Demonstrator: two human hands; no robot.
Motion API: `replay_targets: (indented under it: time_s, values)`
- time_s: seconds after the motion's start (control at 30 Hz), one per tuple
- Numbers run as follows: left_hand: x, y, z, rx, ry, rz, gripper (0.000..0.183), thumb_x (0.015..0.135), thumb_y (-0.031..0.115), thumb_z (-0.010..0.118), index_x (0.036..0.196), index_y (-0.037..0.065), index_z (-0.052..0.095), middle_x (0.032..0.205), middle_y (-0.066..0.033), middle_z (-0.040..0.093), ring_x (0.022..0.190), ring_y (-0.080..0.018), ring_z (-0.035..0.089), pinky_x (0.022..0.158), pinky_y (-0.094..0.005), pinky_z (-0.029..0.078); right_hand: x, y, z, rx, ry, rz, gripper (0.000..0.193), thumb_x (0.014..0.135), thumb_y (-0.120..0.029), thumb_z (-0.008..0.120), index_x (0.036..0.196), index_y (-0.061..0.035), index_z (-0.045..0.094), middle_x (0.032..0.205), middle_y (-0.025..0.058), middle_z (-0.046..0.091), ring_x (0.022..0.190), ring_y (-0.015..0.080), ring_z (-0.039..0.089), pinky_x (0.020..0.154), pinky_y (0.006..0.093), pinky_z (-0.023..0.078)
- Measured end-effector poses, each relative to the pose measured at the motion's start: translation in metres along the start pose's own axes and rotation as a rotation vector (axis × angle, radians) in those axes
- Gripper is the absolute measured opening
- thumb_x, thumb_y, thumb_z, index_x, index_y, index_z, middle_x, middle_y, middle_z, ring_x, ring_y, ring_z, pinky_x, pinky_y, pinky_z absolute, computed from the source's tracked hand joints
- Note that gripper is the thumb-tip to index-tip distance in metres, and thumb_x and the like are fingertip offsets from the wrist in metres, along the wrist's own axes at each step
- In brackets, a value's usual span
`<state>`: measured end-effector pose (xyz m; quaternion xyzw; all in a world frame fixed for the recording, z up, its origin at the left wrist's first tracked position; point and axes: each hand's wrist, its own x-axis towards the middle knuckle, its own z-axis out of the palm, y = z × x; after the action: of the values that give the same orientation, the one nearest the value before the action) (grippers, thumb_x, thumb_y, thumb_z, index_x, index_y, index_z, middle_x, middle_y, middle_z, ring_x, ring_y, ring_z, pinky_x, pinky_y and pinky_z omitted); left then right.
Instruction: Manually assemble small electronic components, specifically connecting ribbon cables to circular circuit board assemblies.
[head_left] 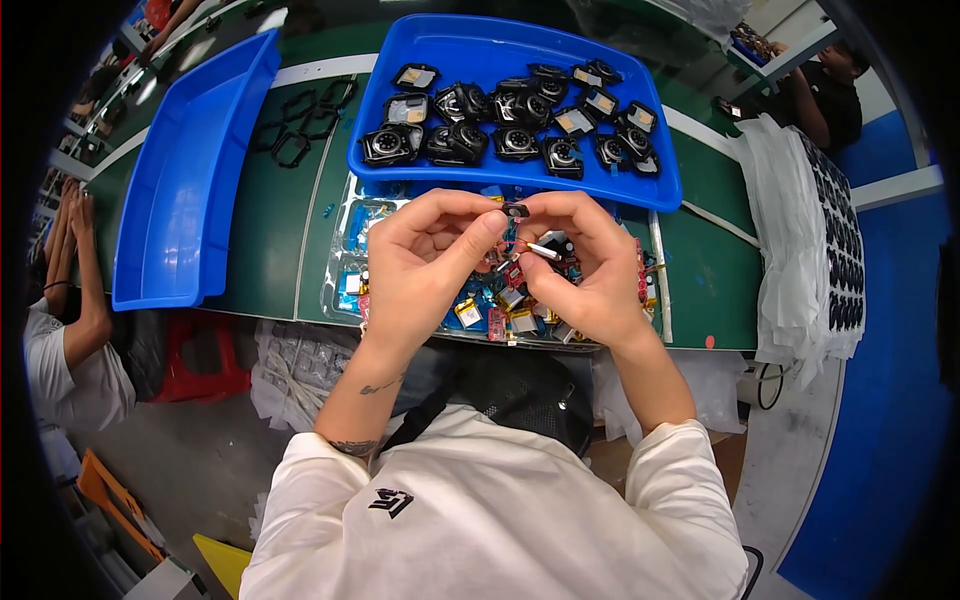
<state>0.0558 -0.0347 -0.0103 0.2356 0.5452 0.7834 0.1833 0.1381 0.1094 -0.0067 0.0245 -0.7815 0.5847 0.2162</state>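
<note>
Over the near edge of the table, my left hand [425,255] and my right hand [585,260] meet. Between their fingertips is a small black part [516,211], pinched from both sides. Thin reddish wires run below it to a small silver-white piece, perhaps a battery [543,251], at my right thumb and fingers. Both hands are closed; some fingertips are hidden. Beneath them lies a clear plastic tray [340,290] heaped with small batteries, red circuit boards and blue-filmed pieces. Just beyond, a blue tray [430,45] holds several black watch cases [517,143].
A second blue tray [190,190] stands tilted at the left, beside several black frames [291,149] on the green table [270,235]. Stacked sheets of black parts [835,240] with white wrapping [775,200] stand at the right. Other people work at far left and far right.
</note>
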Motion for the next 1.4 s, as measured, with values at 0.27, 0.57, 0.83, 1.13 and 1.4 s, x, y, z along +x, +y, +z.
replay_targets:
  time_s: [0.27,0.57,0.83,1.13,1.4]
  values:
    - [-0.002,-0.003,0.001,-0.05,-0.035,-0.013,0.012,0.084,0.004,0.067,0.094,-0.002,0.065,0.083,-0.0054,0.065,0.075,-0.0081,0.062,0.063,-0.0202,0.052,0.0,0.0,-0.001,0.016,0.055,-0.097,0.034,0.071,0.003,0.061,0.105,-0.0009,0.058,0.085,0.0052,0.062,0.08,0.0113,0.061,0.073,0.0249,0.048]
    - [-0.004,-0.004,0.001,-0.06,-0.022,0.046,0.012,0.084,0.003,0.066,0.094,-0.004,0.064,0.085,-0.0075,0.066,0.076,-0.01,0.063,0.068,-0.0209,0.051,0.002,-0.002,0.004,0.051,-0.031,0.059,0.033,0.073,0.001,0.06,0.106,-0.0009,0.056,0.082,0.0065,0.061,0.078,0.0118,0.061,0.072,0.025,0.047]
    - [-0.002,-0.002,-0.002,0.005,0.091,0.075,0.008,0.083,0.0,0.065,0.09,-0.004,0.064,0.085,-0.0065,0.064,0.073,-0.0089,0.061,0.065,-0.0198,0.048,0.006,0.004,0.003,-0.26,0.108,-0.122,0.025,0.074,0.003,0.06,0.099,-0.0007,0.059,0.089,0.0098,0.06,0.081,0.0202,0.06,0.071,0.0295,0.047]
    - [-0.019,0.012,-0.022,0.003,0.123,0.071,0.007,0.084,0.002,0.062,0.088,-0.005,0.061,0.078,-0.0085,0.063,0.07,-0.0134,0.063,0.067,-0.0235,0.05,0.021,-0.02,-0.032,-0.37,-0.095,-0.116,0.023,0.08,0.004,0.06,0.102,0.0002,0.061,0.095,0.0118,0.065,0.082,0.0166,0.064,0.069,0.0262,0.051]
    - [-0.027,0.008,-0.005,-0.099,0.017,-0.061,0.006,0.086,0.002,0.06,0.089,-0.003,0.06,0.077,-0.0079,0.063,0.067,-0.0129,0.062,0.062,-0.0242,0.051,0.078,0.005,-0.082,-0.908,-0.478,-0.145,0.039,0.073,-0.002,0.066,0.111,-0.0096,0.061,0.114,0.0089,0.06,0.106,0.0284,0.055,0.089,0.0376,0.045]
